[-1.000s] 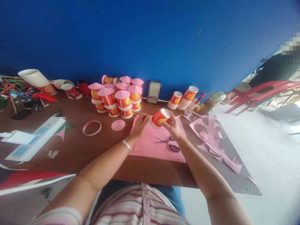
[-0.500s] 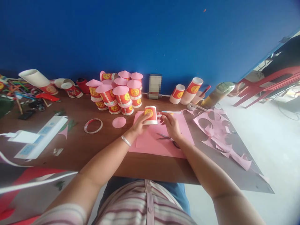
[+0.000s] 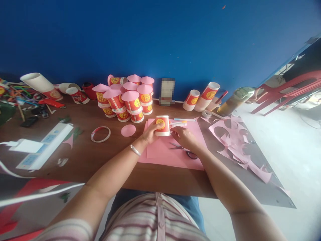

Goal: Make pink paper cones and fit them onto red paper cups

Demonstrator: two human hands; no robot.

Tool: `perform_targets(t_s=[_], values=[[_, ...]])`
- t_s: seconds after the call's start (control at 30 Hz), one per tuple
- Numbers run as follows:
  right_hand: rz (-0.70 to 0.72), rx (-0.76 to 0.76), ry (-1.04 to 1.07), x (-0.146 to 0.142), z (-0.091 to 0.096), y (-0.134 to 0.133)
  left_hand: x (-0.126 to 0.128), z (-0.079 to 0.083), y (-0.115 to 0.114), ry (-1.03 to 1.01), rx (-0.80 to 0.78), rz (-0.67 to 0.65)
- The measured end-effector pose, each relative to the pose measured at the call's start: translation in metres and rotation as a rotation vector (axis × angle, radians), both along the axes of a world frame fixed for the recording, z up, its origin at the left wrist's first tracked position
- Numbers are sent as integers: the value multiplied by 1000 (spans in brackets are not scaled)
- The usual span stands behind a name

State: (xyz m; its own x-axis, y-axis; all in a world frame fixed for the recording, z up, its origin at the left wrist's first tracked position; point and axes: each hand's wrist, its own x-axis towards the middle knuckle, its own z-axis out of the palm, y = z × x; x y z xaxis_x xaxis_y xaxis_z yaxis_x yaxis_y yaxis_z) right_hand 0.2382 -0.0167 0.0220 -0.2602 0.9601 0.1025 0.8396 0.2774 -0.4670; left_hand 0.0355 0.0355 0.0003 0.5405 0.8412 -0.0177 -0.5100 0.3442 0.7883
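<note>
My left hand (image 3: 150, 131) is wrapped round a red paper cup (image 3: 164, 126) with a yellow emblem. The cup is upside down, its white rim at the bottom, above pink paper sheets (image 3: 163, 159). At the cup's lower right edge are the curled fingers of my right hand (image 3: 184, 136); what they pinch, if anything, is hidden. Below that hand lie scissors (image 3: 192, 154) with dark handles. Behind it, pens (image 3: 184, 119) rest on the paper. A pink paper disc (image 3: 128, 130) lies left of the sheets.
Several cups with pink cone tops (image 3: 130, 97) stand stacked at the back. A tape roll (image 3: 100, 134) and a power strip (image 3: 47, 145) are on the left. Pink scraps (image 3: 235, 144), a small tape roll (image 3: 206, 114), cup stacks (image 3: 207, 96) and a bottle (image 3: 235, 101) are on the right.
My right hand has moved down from the cup's side to its lower edge. The cup is slightly lower in the view, still in my left hand.
</note>
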Motion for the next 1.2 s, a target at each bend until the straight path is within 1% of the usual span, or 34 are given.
perform_targets(t_s=[0.1, 0.2, 0.27, 0.37, 0.43, 0.53, 0.67, 0.77, 0.83, 0.93, 1.03, 1.13, 1.2], values=[[66, -65, -199, 9, 13, -12, -1, -5, -1, 122, 127, 9], [172, -90, -322, 19, 18, -31, -1, -1, -4, 259, 255, 27], [223, -88, -369, 25, 18, -45, 0, 2, -5, 324, 320, 10], [215, -87, -424, 32, 16, -58, 1, 4, -5, 347, 360, -18], [182, -95, -470, 36, 16, -60, 1, 3, -3, 338, 372, -29], [106, -92, -551, 45, 18, -54, 0, 1, -2, 336, 393, -41], [-49, -107, -643, 63, 22, -39, -2, 1, -2, 360, 386, -58], [-114, -67, -609, 70, 25, -30, -3, 1, -2, 342, 369, -86], [-122, -29, -533, 69, 27, -23, -4, 2, -2, 318, 364, -113], [-104, 9, -428, 59, 31, -9, -4, 5, -2, 313, 356, -141], [-92, 38, -395, 45, 34, 10, -5, 10, -2, 337, 363, -144], [-63, 52, -350, 34, 32, 29, -8, 11, -1, 353, 381, -165], [-52, 54, -317, 30, 28, 39, -10, 9, 1, 368, 387, -207]])
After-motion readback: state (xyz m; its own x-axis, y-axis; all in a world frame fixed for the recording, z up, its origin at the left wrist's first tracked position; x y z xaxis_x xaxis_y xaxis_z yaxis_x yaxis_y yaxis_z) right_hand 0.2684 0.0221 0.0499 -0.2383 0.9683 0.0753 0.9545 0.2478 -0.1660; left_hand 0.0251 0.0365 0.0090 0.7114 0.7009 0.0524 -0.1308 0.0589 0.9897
